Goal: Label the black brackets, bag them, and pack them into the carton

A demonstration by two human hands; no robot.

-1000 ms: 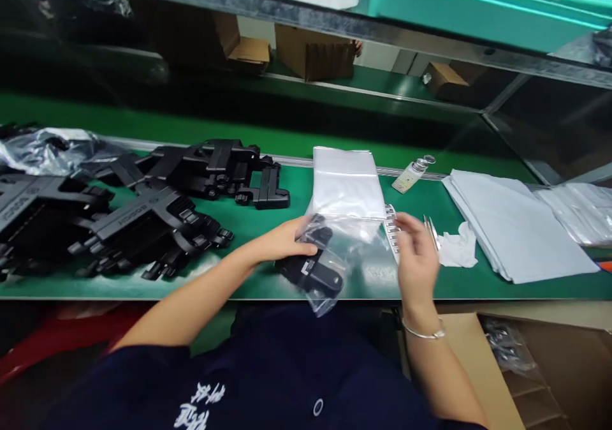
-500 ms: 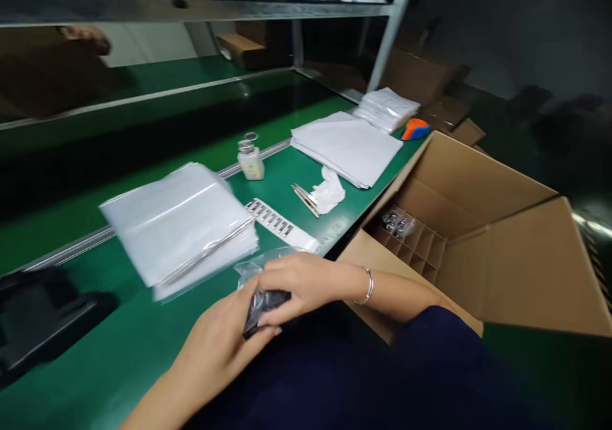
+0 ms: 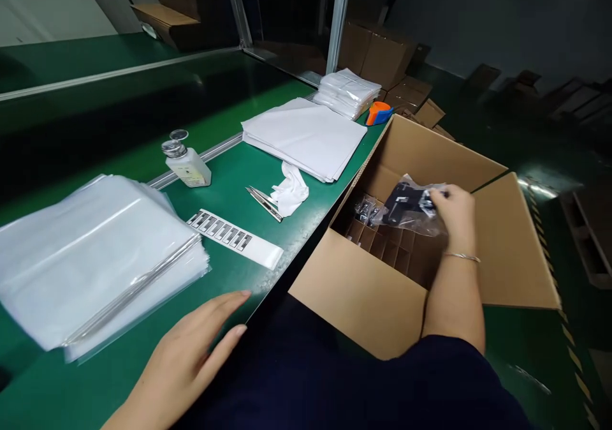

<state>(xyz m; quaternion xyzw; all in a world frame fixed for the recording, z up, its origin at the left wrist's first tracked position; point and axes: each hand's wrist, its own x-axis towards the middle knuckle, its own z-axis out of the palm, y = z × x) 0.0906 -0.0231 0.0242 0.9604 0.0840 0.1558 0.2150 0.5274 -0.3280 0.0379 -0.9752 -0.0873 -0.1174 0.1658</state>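
Observation:
My right hand (image 3: 453,212) grips the edge of a clear plastic bag with a black part in it (image 3: 406,205); the part's exact kind does not show. Bag and hand are over the open cardboard box (image 3: 358,296), whose inside is split by cardboard dividers (image 3: 389,248). Another bagged dark item (image 3: 367,209) sits in a compartment near the box's left wall. By the front edge of the green table (image 3: 234,194), my left hand (image 3: 201,337) is empty, with thumb and fingers apart.
Clear plastic bags (image 3: 95,251) lie stacked at left, near a label strip (image 3: 234,238), tweezers (image 3: 264,203), a crumpled white cloth (image 3: 291,191) and a pump bottle (image 3: 187,165). White sheets (image 3: 306,136), more bags (image 3: 347,92) and an orange-blue object (image 3: 379,113) are farther back.
My right hand has carried the bagged black part from the table's edge over to the box. My left hand has let go of it. The view has turned right.

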